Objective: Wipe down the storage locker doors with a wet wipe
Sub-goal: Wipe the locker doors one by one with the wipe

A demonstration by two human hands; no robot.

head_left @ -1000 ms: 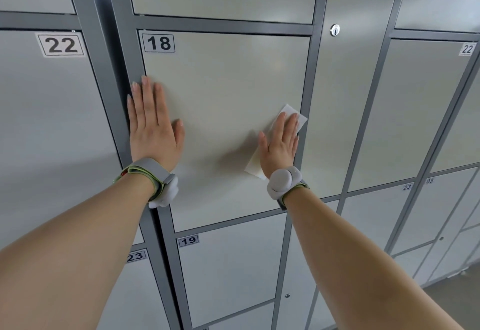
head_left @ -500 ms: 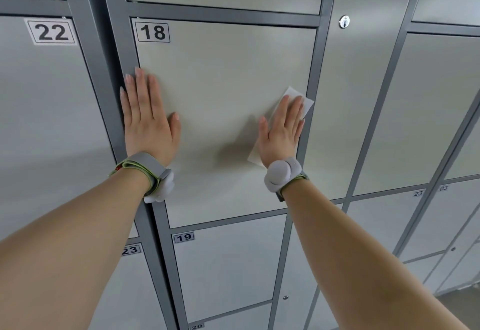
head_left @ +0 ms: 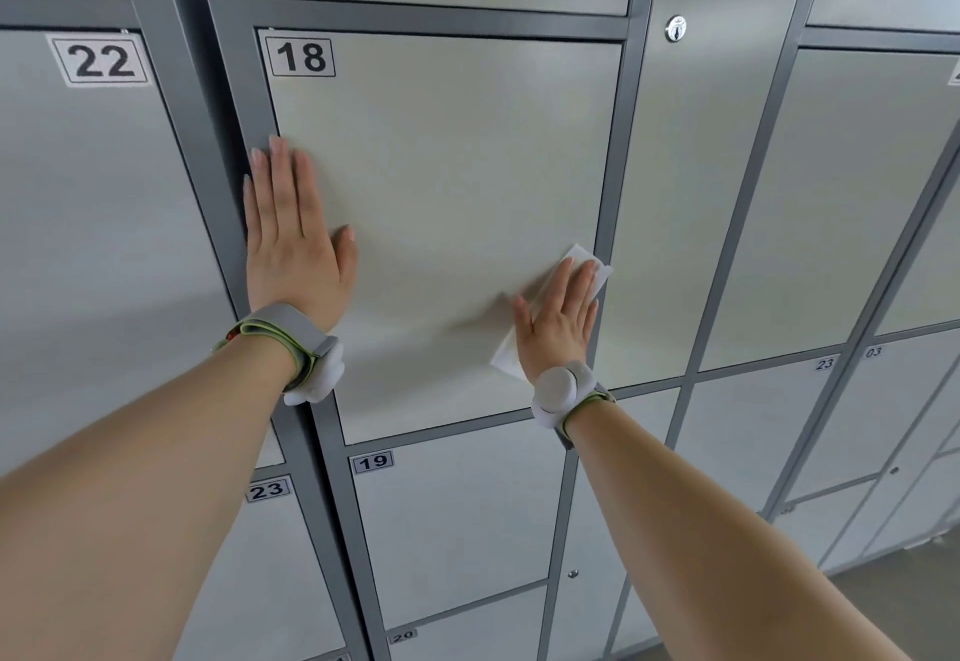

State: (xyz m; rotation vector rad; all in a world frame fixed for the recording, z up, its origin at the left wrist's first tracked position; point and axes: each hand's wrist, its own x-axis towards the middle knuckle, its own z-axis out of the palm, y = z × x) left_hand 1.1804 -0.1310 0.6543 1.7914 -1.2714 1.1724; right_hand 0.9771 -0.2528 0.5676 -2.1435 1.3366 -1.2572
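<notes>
Pressing flat under the right hand (head_left: 558, 327), the white wet wipe (head_left: 508, 356) sits on the lower right part of door 18 (head_left: 447, 192), close to that door's right edge. One wipe corner pokes out past the fingertips, another sticks out below the thumb side of the palm. Right hand: fingers straight, held close together, pointing up and a bit right, thumb splayed left, nothing pinched (just palm pressure on the wipe). The left hand (head_left: 291, 249) lies spread flat on the same door at its left edge, fingers straight and pointing up, thumb out to the right, bare palm on the metal; its outer fingers overlap the grey frame post (head_left: 228, 192). The hands are well apart. Both wrists carry a band with a white puck: left band (head_left: 291, 343), right band (head_left: 561, 392).

Number label 18 (head_left: 300, 57) is at the door's top left corner. Below is door 19 (head_left: 457, 520), and left of the post is door 22 (head_left: 104, 244). Right of door 18 a narrow panel (head_left: 675, 218) has a round keyhole (head_left: 676, 28) near the top. More doors run off to the right, with a strip of floor (head_left: 883, 598) at bottom right.
</notes>
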